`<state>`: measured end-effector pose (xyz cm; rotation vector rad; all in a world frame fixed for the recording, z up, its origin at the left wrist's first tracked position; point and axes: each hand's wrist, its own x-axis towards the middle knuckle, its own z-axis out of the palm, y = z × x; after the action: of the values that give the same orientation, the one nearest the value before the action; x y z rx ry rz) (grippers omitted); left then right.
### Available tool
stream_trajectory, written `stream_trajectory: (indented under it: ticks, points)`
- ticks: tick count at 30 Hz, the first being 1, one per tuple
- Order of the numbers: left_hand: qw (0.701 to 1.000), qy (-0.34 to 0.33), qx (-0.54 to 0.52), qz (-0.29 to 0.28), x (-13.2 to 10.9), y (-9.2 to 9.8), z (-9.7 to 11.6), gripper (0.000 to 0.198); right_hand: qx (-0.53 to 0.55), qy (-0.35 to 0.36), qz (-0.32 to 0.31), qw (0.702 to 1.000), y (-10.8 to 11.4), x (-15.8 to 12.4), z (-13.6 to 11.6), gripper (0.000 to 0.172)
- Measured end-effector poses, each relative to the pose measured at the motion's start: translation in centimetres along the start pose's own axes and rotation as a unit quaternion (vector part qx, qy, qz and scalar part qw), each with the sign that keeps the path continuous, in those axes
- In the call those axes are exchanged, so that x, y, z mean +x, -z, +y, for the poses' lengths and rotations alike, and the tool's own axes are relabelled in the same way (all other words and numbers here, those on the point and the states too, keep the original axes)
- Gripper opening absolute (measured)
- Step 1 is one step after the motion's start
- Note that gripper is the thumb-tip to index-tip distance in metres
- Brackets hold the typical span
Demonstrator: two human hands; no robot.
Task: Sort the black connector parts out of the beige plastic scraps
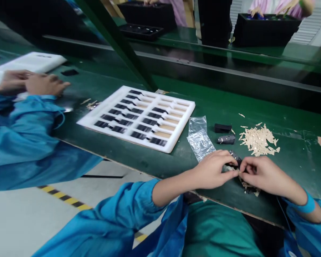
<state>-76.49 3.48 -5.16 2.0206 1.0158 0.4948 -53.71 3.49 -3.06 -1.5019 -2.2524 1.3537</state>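
My left hand and my right hand meet at the near edge of the green bench, both pinched on a small black part held between them. More small dark pieces lie under my right hand. Just beyond my hands lie a clear plastic bag, two small black parts and a heap of pale beige strips. A white foam tray left of the bag holds rows of black parts with beige strips in its slots.
A co-worker in blue sleeves at the left has both hands on the bench by another white tray. A green strut slants across. Black bins and other people stand behind the far rail.
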Motion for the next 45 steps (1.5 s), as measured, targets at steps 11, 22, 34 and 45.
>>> stream_trajectory:
  ticks: [11,22,34,45]
  points:
    - [0.997,0.003,-0.073,-0.005,6.6,1.4,1.9,0.020,0.234,-0.037,0.164,0.958,4.5,-1.7,3.6,0.039]
    - [0.968,0.006,0.195,-0.156,5.2,2.7,-0.8,0.028,0.228,-0.121,-0.018,0.966,4.9,-3.7,8.8,0.042]
    - [0.971,0.005,0.205,-0.123,5.3,1.5,-1.4,0.015,0.180,-0.075,-0.015,0.981,4.2,-2.6,8.0,0.028]
    - [0.981,0.018,-0.189,-0.027,7.4,0.9,2.7,0.017,0.272,-0.030,0.155,0.949,2.6,-1.3,4.8,0.032]
